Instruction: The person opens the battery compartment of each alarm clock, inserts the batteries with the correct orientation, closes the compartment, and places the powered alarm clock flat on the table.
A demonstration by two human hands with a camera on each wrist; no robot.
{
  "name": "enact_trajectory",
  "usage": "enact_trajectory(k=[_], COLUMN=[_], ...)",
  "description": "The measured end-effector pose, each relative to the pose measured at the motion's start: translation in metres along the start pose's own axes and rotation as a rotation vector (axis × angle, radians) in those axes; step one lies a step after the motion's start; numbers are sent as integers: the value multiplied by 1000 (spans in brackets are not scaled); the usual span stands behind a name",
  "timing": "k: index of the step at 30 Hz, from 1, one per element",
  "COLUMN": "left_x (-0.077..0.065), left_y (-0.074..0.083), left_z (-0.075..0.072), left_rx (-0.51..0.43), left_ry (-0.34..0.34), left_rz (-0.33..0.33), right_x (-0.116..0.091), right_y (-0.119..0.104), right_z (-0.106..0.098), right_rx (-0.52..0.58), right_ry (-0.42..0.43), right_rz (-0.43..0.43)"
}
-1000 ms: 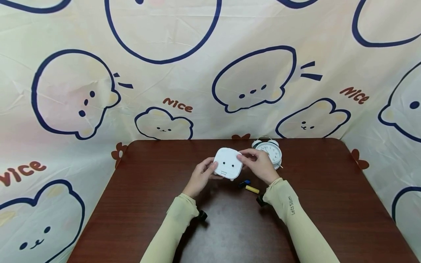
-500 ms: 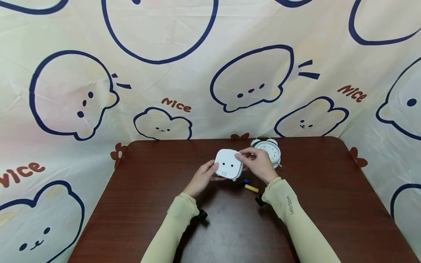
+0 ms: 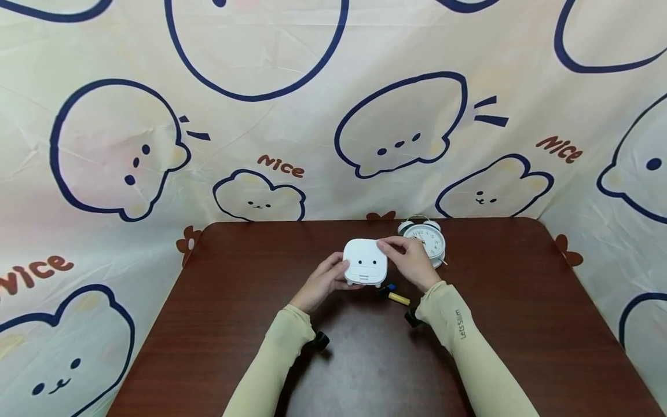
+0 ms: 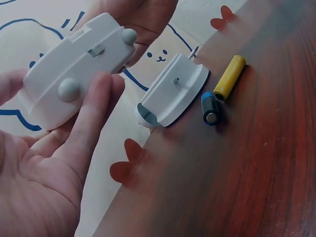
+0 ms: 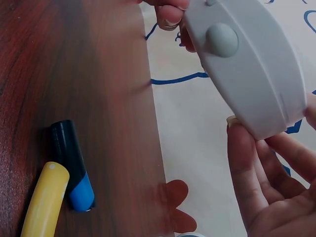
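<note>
Both hands hold up a small white rounded-square device (image 3: 365, 252) above the table. Its facing side has two dark dots and a cover-like panel low down. Two ball-shaped feet (image 4: 69, 90) show underneath in the left wrist view. My left hand (image 3: 323, 281) grips its left side, thumb on the facing side and fingers below. At the upper right corner, my right hand (image 3: 414, 263) pinches the edge between thumb and fingers. A yellow battery (image 3: 399, 299) and a black-and-blue battery (image 5: 73, 163) lie together on the table beneath.
Behind the right hand, a white twin-bell alarm clock (image 3: 431, 243) stands near the back of the dark brown table (image 3: 250, 272). A printed cloth (image 3: 312, 127) hangs along the back and sides.
The device has turned from a slant to nearly level and shifted slightly right and nearer. Both hands keep their hold. The batteries and alarm clock stay put.
</note>
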State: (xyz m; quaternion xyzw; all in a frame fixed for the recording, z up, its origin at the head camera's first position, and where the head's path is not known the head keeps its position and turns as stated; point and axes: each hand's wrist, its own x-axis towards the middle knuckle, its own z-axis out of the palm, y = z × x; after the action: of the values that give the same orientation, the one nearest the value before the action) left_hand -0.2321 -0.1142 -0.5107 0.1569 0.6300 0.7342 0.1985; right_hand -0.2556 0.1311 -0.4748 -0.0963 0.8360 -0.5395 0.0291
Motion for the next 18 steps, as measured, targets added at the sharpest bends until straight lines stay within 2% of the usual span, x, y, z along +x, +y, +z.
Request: enact_trajectory(k=[5,12,15,18], left_x=[1,1,1,2], left_y=[0,-3,-5,-5], left_z=[2,1,0,-1], left_rx=[8,-17,-13,-10], left_ry=[0,23,32,45], left_rz=[8,29,33,33], right_x=[0,-3,-6,-9], right_y=[0,5,5,3], right_z=[1,4,5,5], right_rx=[13,-18,-71,-127], right_ry=[-1,-6,10,59], right_rz=[21,7,-38,-128])
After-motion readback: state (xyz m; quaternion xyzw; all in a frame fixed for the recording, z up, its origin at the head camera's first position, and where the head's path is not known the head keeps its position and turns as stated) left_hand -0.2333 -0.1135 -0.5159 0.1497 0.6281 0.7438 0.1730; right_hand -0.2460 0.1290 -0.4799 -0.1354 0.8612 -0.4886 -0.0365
